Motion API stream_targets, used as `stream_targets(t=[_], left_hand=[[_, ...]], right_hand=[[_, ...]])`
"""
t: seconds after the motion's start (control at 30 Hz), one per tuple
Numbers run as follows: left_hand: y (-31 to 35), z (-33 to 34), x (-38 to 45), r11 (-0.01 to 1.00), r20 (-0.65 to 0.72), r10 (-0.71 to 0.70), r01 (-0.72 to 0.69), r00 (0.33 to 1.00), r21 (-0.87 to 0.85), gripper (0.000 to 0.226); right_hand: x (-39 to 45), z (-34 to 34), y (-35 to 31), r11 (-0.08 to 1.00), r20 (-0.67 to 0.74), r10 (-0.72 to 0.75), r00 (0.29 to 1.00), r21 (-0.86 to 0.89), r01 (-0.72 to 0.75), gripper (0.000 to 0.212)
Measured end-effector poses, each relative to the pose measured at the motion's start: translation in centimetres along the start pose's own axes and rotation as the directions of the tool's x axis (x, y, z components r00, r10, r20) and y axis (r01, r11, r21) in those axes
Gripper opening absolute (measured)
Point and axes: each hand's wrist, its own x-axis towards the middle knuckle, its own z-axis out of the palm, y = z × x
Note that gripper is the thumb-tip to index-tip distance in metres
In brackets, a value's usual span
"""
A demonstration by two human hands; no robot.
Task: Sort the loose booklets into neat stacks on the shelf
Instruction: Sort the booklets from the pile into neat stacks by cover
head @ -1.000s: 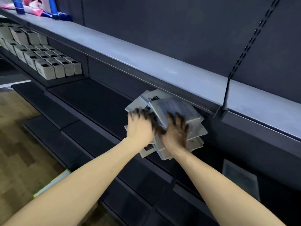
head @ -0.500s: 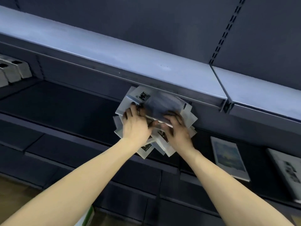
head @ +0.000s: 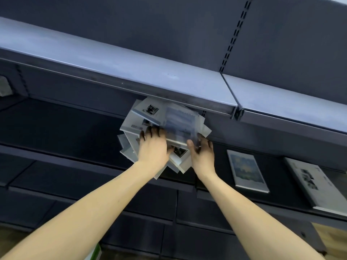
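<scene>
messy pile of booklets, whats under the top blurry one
Under the top booklet more booklets fan out at odd angles. The left hand and right hand cover the middle; the count is hidden.

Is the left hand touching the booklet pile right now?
Touching. The head view shows the left hand lying on top of the fanned booklet pile, its fingers pressed on the covers.

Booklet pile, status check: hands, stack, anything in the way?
Left hand pressing on messy booklet pile. Right hand pinching top booklet. Upper shelf overhangs close above.
</scene>
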Motion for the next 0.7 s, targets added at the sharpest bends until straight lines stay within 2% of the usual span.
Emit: stream_targets(t=[0.13,0.27,0.33,0.4,0.6,0.7], left_hand=[[1.3,-0.1,-0.5,1.0,0.019,-0.02,0.02,1.0,-0.013,0.071],[1.9,-0.3,-1.1,1.0,0.025,-0.005,0.005,1.0,-0.001,0.065],[2.2,-0.4,-1.4,1.0,0.031,0.003,-0.004,1.0,0.005,0.065],[2.3,-0.4,-1.7,1.0,0.04,0.001,-0.002,0.999,0.018,0.066],[3.0,-0.3,-2.5,0.999,0.071,-0.004,0.0,0.997,0.053,0.068],[3.5,-0.1,-2.7,0.997,0.083,0.007,-0.014,0.997,0.081,0.066]], right_hand=[[0.4,-0.8,-1.1,0.945,-0.006,0.234,0.972,0.237,-0.226,0.072],[1.8,-1.3,-1.7,0.856,0.048,0.42,0.906,0.311,-0.414,0.057],[1.8,-1.5,-1.7,0.855,0.103,0.441,0.892,0.254,-0.452,0.036],[1.6,-1.8,-1.5,0.874,0.142,0.425,0.894,0.193,-0.446,0.023],[0.2,-3.4,-1.3,0.848,0.233,0.409,0.882,0.26,-0.462,0.019],[0.2,-4.3,-1.4,0.839,0.224,0.42,0.879,0.274,-0.471,0.022]])
